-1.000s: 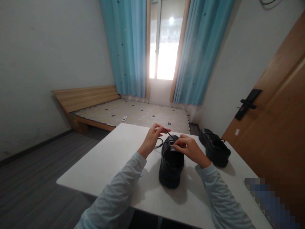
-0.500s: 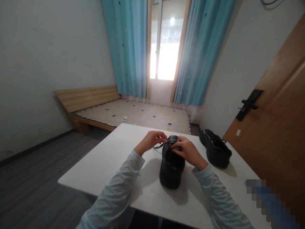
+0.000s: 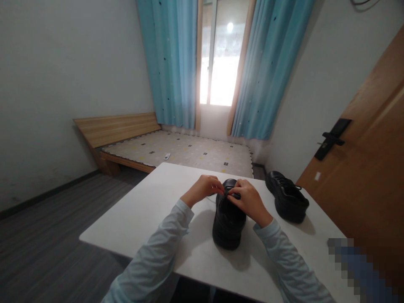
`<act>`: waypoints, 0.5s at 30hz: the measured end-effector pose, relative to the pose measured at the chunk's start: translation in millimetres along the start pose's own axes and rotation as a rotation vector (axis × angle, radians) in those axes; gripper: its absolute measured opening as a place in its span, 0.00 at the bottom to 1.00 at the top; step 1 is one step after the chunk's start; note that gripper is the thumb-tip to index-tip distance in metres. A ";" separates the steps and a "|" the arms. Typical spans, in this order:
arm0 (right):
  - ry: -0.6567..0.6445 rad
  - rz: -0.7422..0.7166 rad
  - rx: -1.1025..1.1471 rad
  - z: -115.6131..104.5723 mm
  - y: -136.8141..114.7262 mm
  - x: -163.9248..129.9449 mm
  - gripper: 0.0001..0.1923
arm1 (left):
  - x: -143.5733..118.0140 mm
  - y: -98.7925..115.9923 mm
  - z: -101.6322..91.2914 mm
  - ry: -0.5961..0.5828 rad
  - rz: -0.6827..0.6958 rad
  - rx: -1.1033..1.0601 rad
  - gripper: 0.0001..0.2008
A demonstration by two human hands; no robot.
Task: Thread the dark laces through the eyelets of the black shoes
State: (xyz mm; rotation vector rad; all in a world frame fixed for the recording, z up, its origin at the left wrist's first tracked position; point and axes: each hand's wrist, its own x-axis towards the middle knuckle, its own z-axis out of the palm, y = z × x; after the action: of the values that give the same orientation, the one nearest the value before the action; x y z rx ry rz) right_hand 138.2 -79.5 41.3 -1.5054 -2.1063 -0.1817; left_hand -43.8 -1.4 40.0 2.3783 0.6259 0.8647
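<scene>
A black lace-up shoe stands upright on the white table, its heel towards me and its toe pointing away. Over the lacing, my left hand pinches the dark shoelace from the left side. My right hand reaches in from the right, thumb and fingertips closed on the lace near the top of the tongue. The fingertips of both hands nearly meet there, and the exact form of the lace between them is too small to make out.
The other black shoe sits at the table's right edge. Beyond the table is a bed with a patterned mattress, on which a white remote lies. A wooden door is at the right. Something blurred out shows at the lower right.
My left hand has moved slightly right, closer to my right fingertips. The lace end that stuck out to the left below it is now mostly hidden. The shoe stays in place.
</scene>
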 end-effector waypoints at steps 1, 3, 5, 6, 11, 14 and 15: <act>-0.004 0.004 -0.004 0.5 0.2 0.1 0.04 | 0.1 0.4 -0.3 0.008 0.000 0.002 0.06; -0.006 0.009 -0.012 1.4 0.5 0.2 0.04 | 0.2 1.3 -0.8 0.023 0.001 0.006 0.07; -0.003 0.011 -0.021 1.7 0.4 0.1 0.05 | 0.2 1.8 -0.8 0.027 0.004 0.011 0.06; -0.002 0.011 -0.025 1.8 0.2 0.1 0.05 | 0.1 1.9 -0.4 0.027 0.007 0.010 0.06; 0.006 0.019 -0.039 1.6 -1.9 -0.4 0.05 | -0.8 0.9 3.6 0.006 -0.034 -0.065 0.05; 0.011 0.028 -0.032 1.8 -2.8 -0.5 0.05 | -1.7 0.3 6.0 0.006 -0.091 -0.130 0.05; 0.012 0.029 -0.028 1.9 -3.0 -0.4 0.05 | -1.9 0.2 6.6 0.005 -0.105 -0.148 0.05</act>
State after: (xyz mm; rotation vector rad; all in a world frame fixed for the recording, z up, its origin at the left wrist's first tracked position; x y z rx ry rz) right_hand 135.0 -80.1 40.1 -1.5467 -2.0789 -0.2092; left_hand -40.5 -4.8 34.9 2.1914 0.6591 0.8413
